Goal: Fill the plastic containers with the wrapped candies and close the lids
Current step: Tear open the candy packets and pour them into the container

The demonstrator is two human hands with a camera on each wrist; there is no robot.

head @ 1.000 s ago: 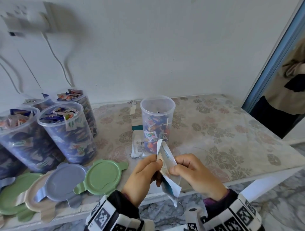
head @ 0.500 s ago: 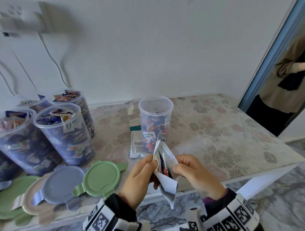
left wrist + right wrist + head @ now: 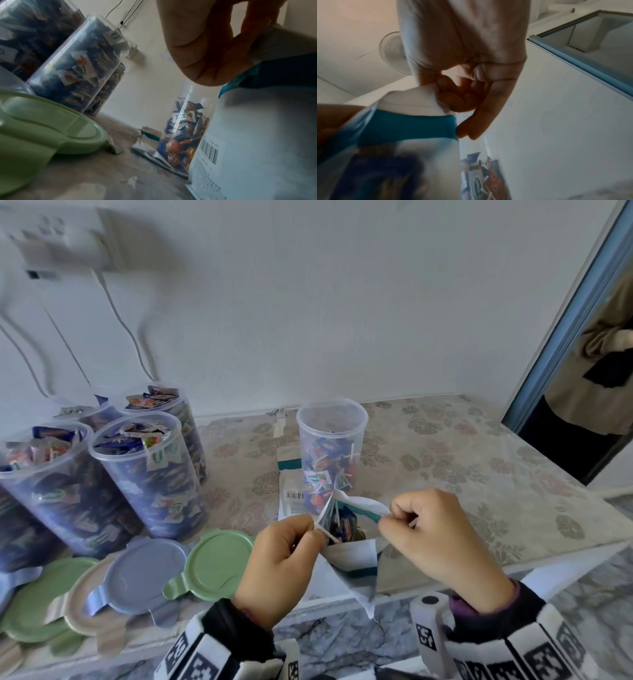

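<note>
Both hands hold a white and teal candy bag (image 3: 349, 556) over the table's front edge. My left hand (image 3: 284, 559) pinches its left rim and my right hand (image 3: 435, 532) pinches its right rim, so the mouth gapes and wrapped candies (image 3: 344, 525) show inside. Just behind stands a clear plastic container (image 3: 330, 450), lidless and about half full of candies. The bag's barcoded side (image 3: 248, 142) fills the right of the left wrist view, my left hand (image 3: 211, 44) above it. In the right wrist view my right hand (image 3: 462, 81) grips the teal-banded bag (image 3: 406, 124).
Several full lidless containers (image 3: 150, 474) stand at the left. Green (image 3: 219, 563), blue (image 3: 144, 573) and beige lids lie along the front left edge. An emptied bag (image 3: 291, 494) lies flat by the container. A person (image 3: 603, 371) stands in the doorway at right. Cables hang on the wall.
The bag's mouth has been pulled wide open, my right hand drawing its rim to the right. The candies inside now show.
</note>
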